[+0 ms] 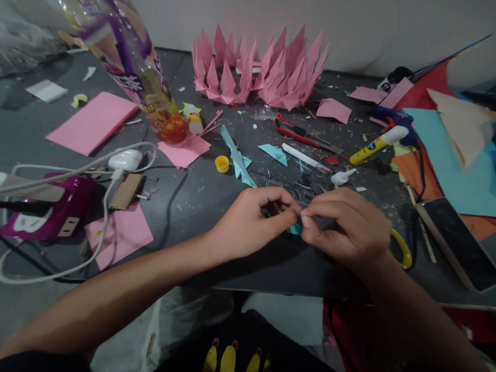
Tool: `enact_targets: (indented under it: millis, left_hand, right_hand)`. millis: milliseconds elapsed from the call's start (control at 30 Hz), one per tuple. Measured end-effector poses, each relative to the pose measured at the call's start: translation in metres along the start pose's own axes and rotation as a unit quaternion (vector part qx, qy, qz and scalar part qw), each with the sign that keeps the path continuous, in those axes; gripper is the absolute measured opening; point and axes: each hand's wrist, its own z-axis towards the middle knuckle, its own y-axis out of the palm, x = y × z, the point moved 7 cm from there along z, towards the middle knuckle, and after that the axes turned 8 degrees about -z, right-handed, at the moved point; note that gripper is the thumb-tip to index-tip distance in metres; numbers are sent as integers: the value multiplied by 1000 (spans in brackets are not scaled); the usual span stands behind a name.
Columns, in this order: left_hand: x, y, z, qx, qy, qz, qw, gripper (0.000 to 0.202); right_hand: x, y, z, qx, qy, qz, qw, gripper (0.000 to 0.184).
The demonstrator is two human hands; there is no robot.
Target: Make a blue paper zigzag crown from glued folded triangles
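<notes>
My left hand (253,221) and my right hand (349,228) meet at the front of the dark table (199,201), fingertips pinched together on a small light blue folded paper piece (294,229). Most of that piece is hidden between the fingers. Both hands are closed. Just beyond them lie folded light blue paper shapes (237,159) and another blue piece (274,152). Yellow scissor handles (401,249) peek out from under my right wrist.
A pink spiky paper crown (260,71) stands at the back. A tilted plastic bottle (136,65), pink sheets (92,122), a purple power strip (57,209) with white cables, a glue gun (379,142), a red cutter (297,134), coloured paper (451,168) and a phone (461,243) surround the hands.
</notes>
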Motion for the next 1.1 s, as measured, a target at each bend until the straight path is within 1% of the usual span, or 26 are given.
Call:
enact_targets:
  millis: [167,400,500,567,633,700,767,833,900,1000,1100]
  left_hand:
    - [1,-1,-2,9,-10,-10,1000,9]
    - [1,-3,-2,19,-17,-29,999,13]
    - [-2,-3,-2,20,-30,-38,999,13]
    - [-3,-4,-2,17,-40,-46,998,13]
    - [-3,-5,-2,12,-45,-50,998,14]
    - [-1,-5,-2,-1,-42,-48,998,13]
    - [2,-6,-1,-11,-31,-40,999,13]
    - [4,-10,1,1,-22,-25,999,12]
    - [4,-19,3,34,-23,-3,999,12]
    - [2,-35,8,91,-28,14,995,14]
    - [4,-53,12,147,-1,6,989,17]
  right_hand:
    - [7,1,-2,0,22,-8,1000,9]
    - [7,-1,-4,17,0,-45,999,8]
    - [6,-2,-4,23,-11,-57,998,8]
    - [6,-3,-4,26,-15,-55,998,9]
    - [7,-5,-4,30,-5,-35,999,9]
    - [12,-5,-4,27,30,23,999,8]
    - [19,-1,-4,7,84,100,991,5]
    - [26,4,-6,-13,133,148,980,3]
    - [36,7,-8,-17,169,145,975,5]
    - [57,8,-14,2,215,102,971,9]
    - [85,9,-24,5,276,83,958,10]
